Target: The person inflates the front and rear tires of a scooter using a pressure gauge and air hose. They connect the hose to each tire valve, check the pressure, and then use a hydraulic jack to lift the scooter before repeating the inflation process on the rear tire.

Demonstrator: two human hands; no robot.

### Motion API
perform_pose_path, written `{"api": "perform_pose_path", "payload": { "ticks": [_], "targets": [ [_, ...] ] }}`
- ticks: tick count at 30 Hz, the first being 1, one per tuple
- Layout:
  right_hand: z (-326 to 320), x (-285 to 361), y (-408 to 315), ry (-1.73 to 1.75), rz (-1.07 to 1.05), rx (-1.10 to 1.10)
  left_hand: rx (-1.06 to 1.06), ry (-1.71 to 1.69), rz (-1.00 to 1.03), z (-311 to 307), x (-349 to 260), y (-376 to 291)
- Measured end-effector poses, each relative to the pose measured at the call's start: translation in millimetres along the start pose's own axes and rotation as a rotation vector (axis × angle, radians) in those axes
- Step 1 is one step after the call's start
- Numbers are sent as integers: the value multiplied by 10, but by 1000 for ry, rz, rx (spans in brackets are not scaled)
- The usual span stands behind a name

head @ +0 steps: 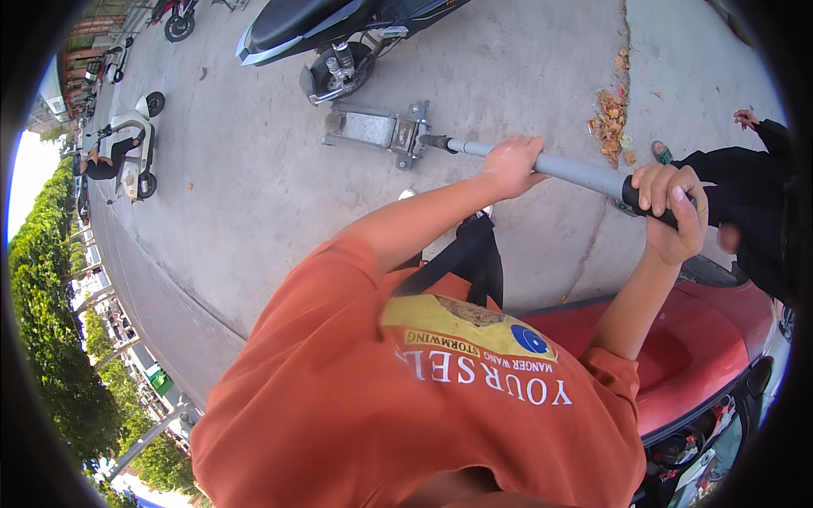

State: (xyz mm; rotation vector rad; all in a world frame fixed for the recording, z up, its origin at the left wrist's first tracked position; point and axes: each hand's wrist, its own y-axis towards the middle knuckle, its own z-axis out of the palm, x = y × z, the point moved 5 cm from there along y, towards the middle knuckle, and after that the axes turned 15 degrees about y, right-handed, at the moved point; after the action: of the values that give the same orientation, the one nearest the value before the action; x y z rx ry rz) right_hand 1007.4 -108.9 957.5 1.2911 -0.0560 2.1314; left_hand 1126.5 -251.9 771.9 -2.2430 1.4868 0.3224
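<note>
Both my hands are on the long grey metal handle [581, 173] of a floor jack. My left hand [516, 166] wraps the handle partway along its tube. At the near end, my right hand [673, 206] grips the black sleeve [635, 192]. The handle slants down to the low grey jack body [375, 130], which rests on the concrete. Just beyond the jack stands the rear wheel [356, 66] of a dark motor scooter [317, 25]. Whether the jack touches the scooter is unclear.
At my right stands a person in black clothes [743, 171], close to the handle's end. A red vehicle body [692, 336] is beside me. Dry leaves [611, 124] lie along a pavement crack. Farther left, someone sits on a white scooter [136, 149].
</note>
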Motion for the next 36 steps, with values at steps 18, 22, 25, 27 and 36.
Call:
{"api": "perform_pose_path", "payload": {
  "ticks": [18,22,25,27,36],
  "targets": [
    [1296,-697,543,-192,-7,466,-267,-265,-122,413,1588,-389],
    [833,-386,589,-205,49,575,-300,-224,-167,446,1185,-226],
    [381,-158,668,-213,5,653,-311,-231,-194,659,874,59],
    [-79,23,752,-167,86,591,-309,-206,-200,785,599,397],
    [-1754,766,1591,-13,90,242,-353,-242,-640,409,-992,2007]
  ]
}}
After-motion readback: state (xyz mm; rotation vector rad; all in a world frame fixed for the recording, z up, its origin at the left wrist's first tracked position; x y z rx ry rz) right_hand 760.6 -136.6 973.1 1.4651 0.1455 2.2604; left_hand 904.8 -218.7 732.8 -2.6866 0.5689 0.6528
